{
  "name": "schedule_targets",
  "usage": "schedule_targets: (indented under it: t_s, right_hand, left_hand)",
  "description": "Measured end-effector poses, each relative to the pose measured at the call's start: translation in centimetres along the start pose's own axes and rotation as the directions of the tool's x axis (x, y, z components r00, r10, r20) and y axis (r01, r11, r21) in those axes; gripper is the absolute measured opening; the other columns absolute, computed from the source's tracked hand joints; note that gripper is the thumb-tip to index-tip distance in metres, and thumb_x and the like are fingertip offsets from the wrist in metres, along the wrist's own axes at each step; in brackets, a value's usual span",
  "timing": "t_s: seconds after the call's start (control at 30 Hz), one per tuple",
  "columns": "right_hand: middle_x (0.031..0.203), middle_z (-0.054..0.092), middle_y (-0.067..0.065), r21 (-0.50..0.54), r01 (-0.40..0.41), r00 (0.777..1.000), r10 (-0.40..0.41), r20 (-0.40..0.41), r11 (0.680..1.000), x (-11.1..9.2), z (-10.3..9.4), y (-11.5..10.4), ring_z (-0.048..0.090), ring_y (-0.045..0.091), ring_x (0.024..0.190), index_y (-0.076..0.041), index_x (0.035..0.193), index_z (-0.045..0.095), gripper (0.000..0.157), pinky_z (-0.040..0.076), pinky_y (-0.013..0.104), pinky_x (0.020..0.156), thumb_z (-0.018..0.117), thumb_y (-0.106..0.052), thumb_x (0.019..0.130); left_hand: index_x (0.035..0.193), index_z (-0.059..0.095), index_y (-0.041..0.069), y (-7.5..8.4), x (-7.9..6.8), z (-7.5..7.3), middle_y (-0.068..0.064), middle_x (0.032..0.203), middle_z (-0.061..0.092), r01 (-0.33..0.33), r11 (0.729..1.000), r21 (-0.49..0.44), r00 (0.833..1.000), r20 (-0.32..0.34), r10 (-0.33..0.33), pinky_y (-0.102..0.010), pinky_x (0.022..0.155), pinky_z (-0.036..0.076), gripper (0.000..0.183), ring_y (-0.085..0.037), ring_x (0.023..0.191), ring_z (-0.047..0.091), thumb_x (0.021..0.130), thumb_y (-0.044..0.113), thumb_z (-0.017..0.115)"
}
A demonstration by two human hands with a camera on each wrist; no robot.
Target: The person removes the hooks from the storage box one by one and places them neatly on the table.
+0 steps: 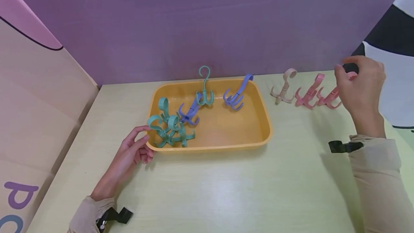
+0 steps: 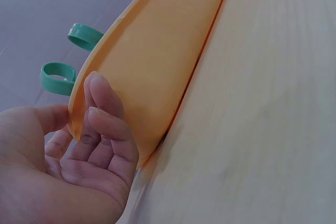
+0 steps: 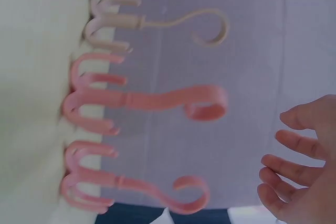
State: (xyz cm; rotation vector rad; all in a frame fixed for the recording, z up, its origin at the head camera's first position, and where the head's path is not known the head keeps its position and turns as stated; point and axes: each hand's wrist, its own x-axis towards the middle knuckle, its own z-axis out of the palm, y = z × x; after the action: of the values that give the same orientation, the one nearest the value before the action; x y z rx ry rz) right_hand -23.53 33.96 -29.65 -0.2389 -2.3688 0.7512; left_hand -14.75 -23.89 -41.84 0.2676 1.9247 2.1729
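Observation:
With thumb and fingers, my left hand [image 1: 130, 151] pinches the left rim of a yellow tray [image 1: 231, 132]; the left wrist view shows the rim between them. Inside, a cluster of green multi-prong hooks [image 1: 165, 137] lies at the left. A purple hook [image 1: 191, 112] is beside them, another purple hook [image 1: 239, 94] leans at the right, and a green hook [image 1: 204, 94] stands near the back wall. My right hand [image 1: 363, 89] hovers near the rightmost pink hook [image 3: 94, 179]. Its fingers are loosely bent and hold nothing, apart from the hook in the right wrist view.
Right of the tray, a beige hook [image 1: 283, 88] and a middle pink hook [image 1: 308, 92] stand in a row with the rightmost one. A purple panel [image 1: 207, 28] rises behind the pale wooden table [image 1: 210, 190]. A light panel [image 1: 38, 118] borders the left side.

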Motion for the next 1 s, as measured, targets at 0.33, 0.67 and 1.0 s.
schedule_targets:
  t_s: [0.33,0.67,1.0]
  right_hand:
    - [0.129,0.063,0.020,0.048,0.166,0.986,-0.166,-0.008,0.985,-1.3,0.4,-3.0,0.049,0.036,0.125,0.002,0.127,0.063,0.039,0.033,0.049,0.108,0.056,-0.024,0.099]
    - [0.114,0.065,0.021,0.144,0.427,0.895,-0.440,0.074,0.893,-4.0,3.2,-8.1,0.056,0.039,0.108,0.004,0.115,0.065,0.027,0.044,0.054,0.096,0.065,-0.015,0.096]
    - [0.113,0.067,0.021,0.179,0.425,0.884,-0.449,0.132,0.888,-3.3,6.4,-10.3,0.060,0.038,0.100,0.003,0.115,0.065,0.026,0.045,0.053,0.090,0.064,-0.015,0.096]
  left_hand:
    - [0.136,0.041,0.010,0.0,0.2,-0.1,-0.002,0.070,0.068,-0.013,1.000,0.000,1.000,0.009,0.013,-0.023,0.053,0.048,0.031,-0.014,0.059,0.063,0.108,0.023,0.046]
    - [0.135,0.042,0.011,-0.4,0.1,0.2,-0.003,0.070,0.068,-0.016,1.000,-0.017,1.000,0.003,0.016,-0.023,0.053,0.048,0.031,-0.014,0.059,0.063,0.108,0.024,0.047]
    - [0.133,0.045,0.015,-0.4,0.7,1.0,-0.003,0.070,0.068,-0.012,1.000,-0.013,1.000,0.007,0.012,-0.024,0.053,0.047,0.027,-0.016,0.058,0.063,0.107,0.023,0.047]
